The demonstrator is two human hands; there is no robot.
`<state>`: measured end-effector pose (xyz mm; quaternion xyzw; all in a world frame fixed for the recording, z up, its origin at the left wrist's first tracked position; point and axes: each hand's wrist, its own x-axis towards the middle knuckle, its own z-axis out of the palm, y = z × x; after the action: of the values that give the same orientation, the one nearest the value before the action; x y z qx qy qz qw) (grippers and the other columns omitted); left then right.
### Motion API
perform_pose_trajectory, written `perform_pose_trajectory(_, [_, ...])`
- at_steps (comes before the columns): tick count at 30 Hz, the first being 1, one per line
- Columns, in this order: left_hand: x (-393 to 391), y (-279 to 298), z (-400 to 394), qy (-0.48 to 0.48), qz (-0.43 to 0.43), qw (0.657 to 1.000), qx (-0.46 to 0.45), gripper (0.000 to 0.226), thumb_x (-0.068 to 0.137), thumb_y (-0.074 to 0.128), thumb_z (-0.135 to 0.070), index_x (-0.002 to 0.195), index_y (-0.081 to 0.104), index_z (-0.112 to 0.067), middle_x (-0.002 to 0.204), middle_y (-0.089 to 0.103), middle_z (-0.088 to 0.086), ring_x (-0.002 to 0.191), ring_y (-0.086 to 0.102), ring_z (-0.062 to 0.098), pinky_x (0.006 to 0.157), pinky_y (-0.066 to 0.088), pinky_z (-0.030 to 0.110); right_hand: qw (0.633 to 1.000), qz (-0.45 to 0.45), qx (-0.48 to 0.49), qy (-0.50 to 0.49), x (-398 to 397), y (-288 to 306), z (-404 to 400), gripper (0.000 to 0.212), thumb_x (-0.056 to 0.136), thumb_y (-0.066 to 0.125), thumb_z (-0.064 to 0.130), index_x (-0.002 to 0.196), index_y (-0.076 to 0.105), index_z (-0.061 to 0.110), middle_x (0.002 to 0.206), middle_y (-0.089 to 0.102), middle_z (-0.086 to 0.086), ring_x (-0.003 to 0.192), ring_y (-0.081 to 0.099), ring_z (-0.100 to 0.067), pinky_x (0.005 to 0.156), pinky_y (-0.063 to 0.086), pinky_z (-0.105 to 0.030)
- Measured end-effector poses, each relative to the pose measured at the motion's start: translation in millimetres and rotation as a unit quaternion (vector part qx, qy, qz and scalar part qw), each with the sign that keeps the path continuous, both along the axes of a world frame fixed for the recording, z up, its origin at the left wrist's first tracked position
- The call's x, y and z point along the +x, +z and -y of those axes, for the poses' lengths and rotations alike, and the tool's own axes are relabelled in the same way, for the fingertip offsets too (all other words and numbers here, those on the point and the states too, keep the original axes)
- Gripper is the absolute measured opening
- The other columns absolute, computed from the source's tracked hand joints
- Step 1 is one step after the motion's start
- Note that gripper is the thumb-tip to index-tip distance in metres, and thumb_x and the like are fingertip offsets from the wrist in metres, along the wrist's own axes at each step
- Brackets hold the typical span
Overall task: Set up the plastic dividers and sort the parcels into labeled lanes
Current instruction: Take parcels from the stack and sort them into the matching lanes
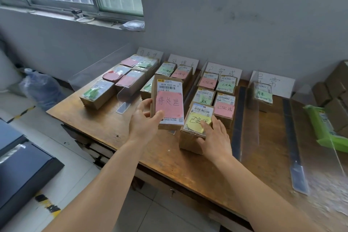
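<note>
My left hand (144, 118) holds up a brown parcel with a pink note (168, 102) above the wooden table (131, 133). My right hand (213, 137) rests on a parcel with a yellow note (197, 120) at the front of the third lane, fingers over its right side. Clear plastic dividers (124, 98) stand between the lanes. White lane labels (183, 61) lean against the wall. Several parcels fill the first lane (120, 79), two or three lie in the second (167, 69), several in the third (216, 88), and one in the fourth (262, 92).
Brown boxes (335, 88) and a green packet (323, 126) sit at the table's right end. A long divider base (295, 145) runs along the right part of the table. A dark case (24, 167) lies on the floor at left, a water bottle (41, 88) beside the table.
</note>
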<state>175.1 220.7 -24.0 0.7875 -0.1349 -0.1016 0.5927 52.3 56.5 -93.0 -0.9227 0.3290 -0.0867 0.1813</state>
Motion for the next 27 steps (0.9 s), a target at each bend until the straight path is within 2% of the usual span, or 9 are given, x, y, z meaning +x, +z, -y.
perform_pose_trajectory(4, [15.1,8.7,5.9,0.005,-0.011,1.0,-0.024,0.036,0.086,0.068,-0.03,0.113,0.045,-0.04,0.087,0.06,-0.02,0.076,0.059,0.0,0.045,0.042,0.004,0.999,-0.015,0.006,0.031,5.0,10.0,9.6,0.067,0.087,0.056,0.053,0.146,0.031,0.033,0.16,0.011,0.001,0.147,0.0,-0.021,0.116,0.008,-0.047])
perform_pose_trajectory(7, [27.8,15.5,8.3,0.017,-0.021,0.999,-0.034,0.041,0.086,0.067,-0.034,0.118,0.044,-0.04,0.095,0.062,-0.016,0.085,0.061,0.006,0.049,0.046,0.009,0.997,0.045,0.029,0.056,20.8,38.1,13.3,0.068,0.087,0.053,0.059,0.146,0.032,0.031,0.156,0.022,0.003,0.145,0.01,-0.018,0.116,0.009,-0.044])
perform_pose_trajectory(9, [37.8,18.7,7.9,0.024,-0.03,0.998,-0.048,0.041,0.086,0.068,-0.034,0.12,0.045,-0.039,0.101,0.064,-0.01,0.094,0.061,0.011,0.061,0.047,0.015,0.99,0.104,0.04,0.083,34.8,61.9,10.2,0.068,0.088,0.052,0.057,0.146,0.033,0.027,0.154,0.03,0.004,0.143,0.019,-0.016,0.115,0.014,-0.04])
perform_pose_trajectory(12, [50.1,21.0,5.4,0.033,-0.029,0.997,-0.069,0.043,0.084,0.068,-0.029,0.123,0.049,-0.033,0.104,0.063,-0.012,0.098,0.058,0.006,0.068,0.047,0.021,0.973,0.174,0.095,0.116,56.0,89.5,-2.3,0.069,0.087,0.058,0.051,0.146,0.031,0.027,0.151,0.035,0.005,0.14,0.026,-0.015,0.112,0.024,-0.038])
perform_pose_trajectory(14, [56.7,21.0,3.4,0.032,-0.029,0.996,-0.073,0.043,0.084,0.068,-0.027,0.122,0.049,-0.032,0.104,0.06,-0.014,0.098,0.057,0.004,0.069,0.046,0.021,0.965,0.181,0.133,0.135,69.3,98.2,-14.2,0.075,0.086,0.062,0.049,0.148,0.027,0.026,0.152,0.033,0.004,0.14,0.027,-0.016,0.111,0.027,-0.037])
perform_pose_trajectory(17, [67.4,20.0,-1.2,0.023,-0.036,0.996,-0.074,0.041,0.085,0.068,-0.027,0.12,0.047,-0.034,0.103,0.06,-0.014,0.096,0.057,0.003,0.062,0.044,0.014,0.961,0.159,0.164,0.155,90.0,99.5,-31.6,0.081,0.084,0.066,0.044,0.15,0.022,0.024,0.154,0.031,0.003,0.141,0.027,-0.018,0.112,0.027,-0.037])
perform_pose_trajectory(22, [98.5,20.3,-11.7,-0.002,-0.047,0.995,-0.083,0.039,0.086,0.067,-0.026,0.119,0.047,-0.035,0.101,0.062,-0.011,0.094,0.061,0.007,0.064,0.049,0.018,0.957,0.163,0.178,0.161,126.6,92.9,-57.9,0.083,0.084,0.07,0.032,0.15,0.02,0.027,0.146,0.042,0.007,0.129,0.039,-0.007,0.095,0.028,-0.015])
perform_pose_trajectory(24, [117.9,22.9,-20.7,-0.012,-0.047,0.995,-0.082,0.035,0.087,0.066,-0.026,0.115,0.047,-0.035,0.097,0.063,-0.012,0.09,0.063,0.007,0.061,0.051,0.018,0.958,0.178,0.173,0.146,143.8,92.8,-70.9,0.081,0.085,0.07,0.028,0.15,0.022,0.026,0.147,0.041,0.006,0.131,0.038,-0.007,0.101,0.028,-0.017])
perform_pose_trajectory(27, [154.0,28.9,-41.6,-0.023,-0.045,0.996,-0.079,0.028,0.088,0.065,-0.027,0.111,0.051,-0.032,0.095,0.066,-0.004,0.086,0.067,0.009,0.069,0.057,0.027,0.959,0.204,0.149,0.126,175.1,94.8,-94.4,0.076,0.087,0.069,0.023,0.149,0.026,0.024,0.148,0.039,0.005,0.135,0.034,-0.007,0.104,0.025,-0.018])
